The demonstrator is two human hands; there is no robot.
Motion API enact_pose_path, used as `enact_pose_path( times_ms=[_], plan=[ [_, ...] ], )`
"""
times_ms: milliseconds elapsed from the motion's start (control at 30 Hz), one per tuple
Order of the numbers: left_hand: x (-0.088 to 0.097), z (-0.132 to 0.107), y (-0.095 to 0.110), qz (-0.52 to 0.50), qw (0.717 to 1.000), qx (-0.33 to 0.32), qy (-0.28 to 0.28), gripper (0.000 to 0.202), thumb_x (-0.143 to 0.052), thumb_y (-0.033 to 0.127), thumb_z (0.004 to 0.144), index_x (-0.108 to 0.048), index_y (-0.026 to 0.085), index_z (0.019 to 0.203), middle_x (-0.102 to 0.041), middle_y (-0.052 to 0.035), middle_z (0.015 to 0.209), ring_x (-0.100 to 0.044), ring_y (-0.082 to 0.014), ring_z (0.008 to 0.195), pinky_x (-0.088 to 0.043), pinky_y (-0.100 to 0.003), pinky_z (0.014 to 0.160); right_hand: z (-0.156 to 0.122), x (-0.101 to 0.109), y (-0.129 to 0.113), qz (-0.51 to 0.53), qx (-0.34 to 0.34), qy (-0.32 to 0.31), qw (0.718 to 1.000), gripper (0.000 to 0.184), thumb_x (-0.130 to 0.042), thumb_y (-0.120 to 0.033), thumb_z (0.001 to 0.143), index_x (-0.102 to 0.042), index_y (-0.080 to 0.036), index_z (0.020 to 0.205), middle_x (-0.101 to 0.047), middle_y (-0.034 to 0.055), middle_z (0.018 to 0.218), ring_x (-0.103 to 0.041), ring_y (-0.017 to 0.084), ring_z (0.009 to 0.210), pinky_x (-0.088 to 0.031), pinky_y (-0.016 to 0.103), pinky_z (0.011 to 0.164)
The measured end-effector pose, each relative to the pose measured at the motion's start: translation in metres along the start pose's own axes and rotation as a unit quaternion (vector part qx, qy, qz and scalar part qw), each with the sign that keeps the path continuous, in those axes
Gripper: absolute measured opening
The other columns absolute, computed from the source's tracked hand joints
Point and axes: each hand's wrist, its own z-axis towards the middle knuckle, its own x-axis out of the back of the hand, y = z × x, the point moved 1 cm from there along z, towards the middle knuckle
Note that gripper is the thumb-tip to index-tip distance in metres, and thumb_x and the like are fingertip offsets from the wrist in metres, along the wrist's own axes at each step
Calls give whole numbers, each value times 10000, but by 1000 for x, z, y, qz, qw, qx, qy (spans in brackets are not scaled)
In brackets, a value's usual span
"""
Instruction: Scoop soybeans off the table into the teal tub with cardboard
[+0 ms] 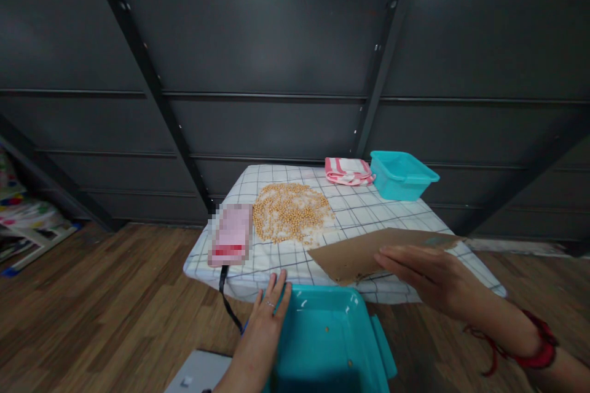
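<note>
My left hand (262,328) lies along the left rim of a turquoise plastic bin (318,347), gripping that side with its fingers stretched toward the table edge; the thumb is hidden. The bin is just below the near table edge, with a couple of loose beans on its floor. In my right hand (428,273) is a flat piece of brown cardboard (357,255), tilted over the table's front right part. Beyond it, soybeans (292,212) are spread in a patch mixed with fine white grains.
The table has a white checked cloth (295,264). A pink blurred package (230,233) lies at left, with a black strap (225,301) hanging down. At the back right are a folded pink-striped towel (348,171) and another turquoise bin (401,181). A grey flat object (198,371) is below left.
</note>
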Motion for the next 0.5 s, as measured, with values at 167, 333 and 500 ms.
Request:
enact_pose_path(
  times_ms=[167,333,500],
  plan=[
    [-2,-1,0,2,1000,8,-11,862,-201,-169,683,102,325,1321,-226,-90,1421,-162,-241,1289,-337,-478,990,-1,-18,13,-55,-34,6,998,429,-268,26,821,-515,-165,1115,-653,58,962,-612,133,849,-508,258,705],
    [-2,-1,1,-5,1000,5,-13,878,-198,-176,667,104,329,1319,-212,-89,1420,-135,-247,1288,-335,-496,981,6,-25,13,-59,-23,4,998,375,-292,-17,845,-529,-151,1102,-657,66,953,-615,148,837,-513,275,702],
    [0,0,2,-21,1000,0,2,879,-196,-171,666,82,335,1328,-194,-75,1430,-126,-234,1295,-333,-493,985,4,-16,7,-9,-23,-10,1000,346,-297,-49,875,-528,-168,1103,-652,52,970,-612,141,830,-509,259,689]
  ],
)
